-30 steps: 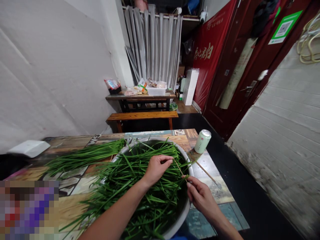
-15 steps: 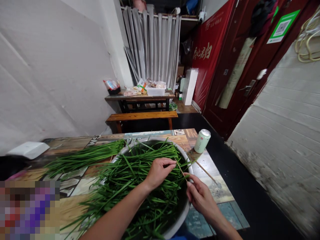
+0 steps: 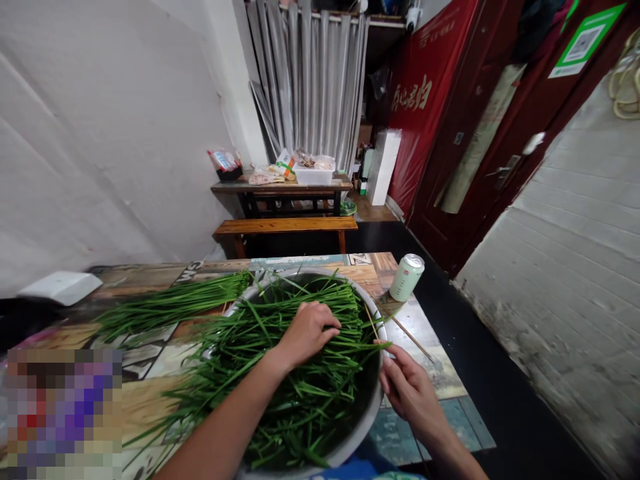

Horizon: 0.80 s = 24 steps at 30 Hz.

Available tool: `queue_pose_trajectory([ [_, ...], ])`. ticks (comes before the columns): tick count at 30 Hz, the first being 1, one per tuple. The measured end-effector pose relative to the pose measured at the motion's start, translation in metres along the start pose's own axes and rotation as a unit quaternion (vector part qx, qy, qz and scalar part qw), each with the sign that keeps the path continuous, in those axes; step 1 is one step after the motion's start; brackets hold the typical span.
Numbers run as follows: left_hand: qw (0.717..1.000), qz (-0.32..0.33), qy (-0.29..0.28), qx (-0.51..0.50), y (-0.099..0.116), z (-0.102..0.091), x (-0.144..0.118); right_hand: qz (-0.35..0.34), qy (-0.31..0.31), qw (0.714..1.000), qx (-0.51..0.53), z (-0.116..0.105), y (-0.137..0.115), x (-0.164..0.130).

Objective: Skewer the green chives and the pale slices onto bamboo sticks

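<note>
A large metal basin [image 3: 376, 393] full of long green chive leaves [image 3: 295, 373] sits at the near edge of a patterned table [image 3: 150, 363]. My left hand [image 3: 306, 331] rests on the leaves in the middle of the basin, fingers curled into them. Beside the basin's right rim, my right hand [image 3: 411, 393] pinches a thin wooden skewer [image 3: 371, 323] that points up and away over the rim. A second skewer [image 3: 411, 339] lies on the table to the right.
A bundle of chives [image 3: 170, 308] lies on the table left of the basin. A green drink can [image 3: 406, 277] stands near the far right corner. A white box [image 3: 60, 288] is at the far left. Beyond are a bench [image 3: 285, 229] and a cluttered table [image 3: 280, 188].
My left hand let go of the skewer's far end and dropped onto the chives. My right hand slid slightly toward me, keeping the skewer. The view tilted down a little.
</note>
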State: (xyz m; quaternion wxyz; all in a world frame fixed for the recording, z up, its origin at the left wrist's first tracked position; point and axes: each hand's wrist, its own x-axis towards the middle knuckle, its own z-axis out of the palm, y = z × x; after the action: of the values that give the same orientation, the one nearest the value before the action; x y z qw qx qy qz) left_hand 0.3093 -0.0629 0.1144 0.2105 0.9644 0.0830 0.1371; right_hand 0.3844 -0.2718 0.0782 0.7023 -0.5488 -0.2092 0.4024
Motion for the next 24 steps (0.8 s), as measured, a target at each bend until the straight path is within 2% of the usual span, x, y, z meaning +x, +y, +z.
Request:
queue_pose_trajectory([
  [3, 0.995, 0.032, -0.059, 0.070, 0.000, 0.007, -0.002, 0.003, 0.004, 1.000, 0.008, 0.000, -0.001, -0.003],
  [6, 0.992, 0.047, -0.070, 0.090, -0.001, 0.012, 0.000, 0.006, 0.005, 1.000, 0.007, -0.002, 0.000, -0.004],
  [13, 0.999, 0.033, -0.008, 0.027, -0.010, 0.015, 0.003, 0.016, -0.005, 1.000, -0.006, -0.005, 0.006, -0.006],
  [18, 0.998, 0.025, 0.053, -0.007, -0.004, 0.013, 0.003, 0.009, -0.029, 0.999, -0.013, -0.004, 0.011, -0.003],
  [21, 0.992, -0.019, 0.104, -0.073, 0.003, 0.015, 0.004, 0.001, -0.034, 0.999, -0.023, -0.004, 0.013, 0.000],
  [24, 0.972, -0.082, 0.109, -0.192, 0.009, 0.019, 0.005, 0.003, -0.033, 0.998, -0.051, -0.003, 0.012, 0.001],
])
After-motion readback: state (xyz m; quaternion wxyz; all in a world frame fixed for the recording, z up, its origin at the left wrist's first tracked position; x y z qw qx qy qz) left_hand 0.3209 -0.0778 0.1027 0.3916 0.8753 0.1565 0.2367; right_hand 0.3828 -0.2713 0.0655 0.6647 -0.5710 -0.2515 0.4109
